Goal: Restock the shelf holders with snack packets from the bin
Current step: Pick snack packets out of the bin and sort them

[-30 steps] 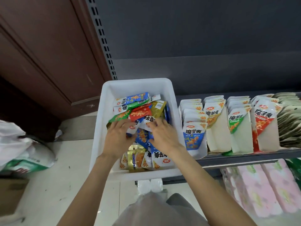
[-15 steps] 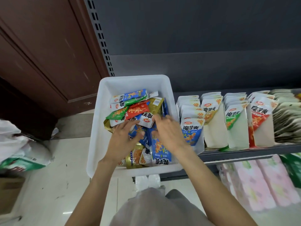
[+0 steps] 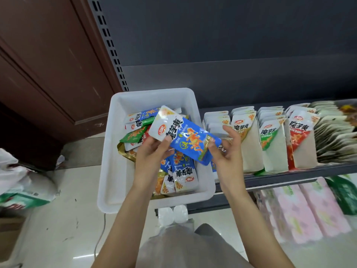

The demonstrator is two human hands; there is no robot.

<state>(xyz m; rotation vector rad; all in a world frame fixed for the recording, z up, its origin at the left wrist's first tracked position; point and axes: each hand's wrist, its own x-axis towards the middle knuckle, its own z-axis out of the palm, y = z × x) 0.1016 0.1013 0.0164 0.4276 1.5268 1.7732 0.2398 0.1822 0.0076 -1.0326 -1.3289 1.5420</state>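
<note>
Both hands, the left hand (image 3: 152, 149) and right hand (image 3: 225, 149), pinch one blue packet (image 3: 190, 139) above the bin (image 3: 114, 171) (a pick step). Next, I think, it needs the blue holder (image 3: 216, 122) on the shelf (image 3: 289, 171).

from here i can't see most of the bin (image 3: 114, 171) floor, packets n my hands cover it. blue packet (image 3: 185, 138) hides the leftmost holder's (image 3: 216, 122) front. far-right shelf stacks (image 3: 336, 136) are blurred n cut off. white bag (image 3: 23, 182) cropped at left edge.
</note>
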